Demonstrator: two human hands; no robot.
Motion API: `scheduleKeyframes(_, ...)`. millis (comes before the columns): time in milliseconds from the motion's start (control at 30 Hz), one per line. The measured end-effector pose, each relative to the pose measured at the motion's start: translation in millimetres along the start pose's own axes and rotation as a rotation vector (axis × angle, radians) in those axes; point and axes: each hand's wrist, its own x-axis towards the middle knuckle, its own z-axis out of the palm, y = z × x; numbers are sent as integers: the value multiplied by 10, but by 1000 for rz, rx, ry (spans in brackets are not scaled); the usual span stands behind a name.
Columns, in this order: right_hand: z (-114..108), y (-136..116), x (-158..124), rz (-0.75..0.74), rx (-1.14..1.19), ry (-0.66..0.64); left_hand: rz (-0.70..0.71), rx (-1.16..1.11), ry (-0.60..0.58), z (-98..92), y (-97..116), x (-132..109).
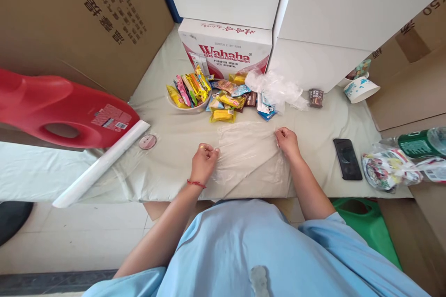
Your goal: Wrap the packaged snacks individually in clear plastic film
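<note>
A clear plastic bag (249, 153) lies flat on the cloth-covered table (174, 153) in front of me. My left hand (204, 162) pinches its left edge with closed fingers. My right hand (287, 141) grips its upper right corner, fingers curled. Beyond the bag stands a bowl of wrapped snacks (188, 93), with more loose snack packets (228, 100) beside it.
A Wahaha water carton (225, 48) stands at the back, with crumpled clear plastic (275, 88) and a cocoa packet (316, 97) to its right. A black phone (347, 158), a tied printed bag (383, 169) and a green bottle (421, 141) lie right. A red jug (52, 106) and white roll (101, 163) sit left.
</note>
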Motion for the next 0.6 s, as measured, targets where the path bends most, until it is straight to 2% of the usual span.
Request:
scheduleKeyframes(100, 7, 7, -13, -48, -69, 24, 13, 225, 154, -192, -134, -20)
scheduleKeyframes(167, 24, 6, -29, -90, -132, 46, 144, 361, 309, -304, -126, -87)
scheduleKeyframes(233, 54, -7, -47, -133, -196, 63, 360, 456, 428, -346, 6, -167)
scheduleKeyframes(300, 92, -28, -60, -163, -243, 68, 580, 514, 369, -287, 210, -214)
scheduleKeyframes(367, 119, -42, -62, -174, -265, 64, 732, 548, 176, -146, 380, -195)
scheduleKeyframes(400, 119, -40, -58, -174, -264, 58, 764, 562, 88, -61, 420, -162)
scheduleKeyframes(500, 37, 15, -29, -139, -201, 24, 700, 626, -55, 155, 319, -26)
scheduleKeyframes(600, -153, 102, -6, -82, -182, 67, 602, 658, -75, 241, 42, 42)
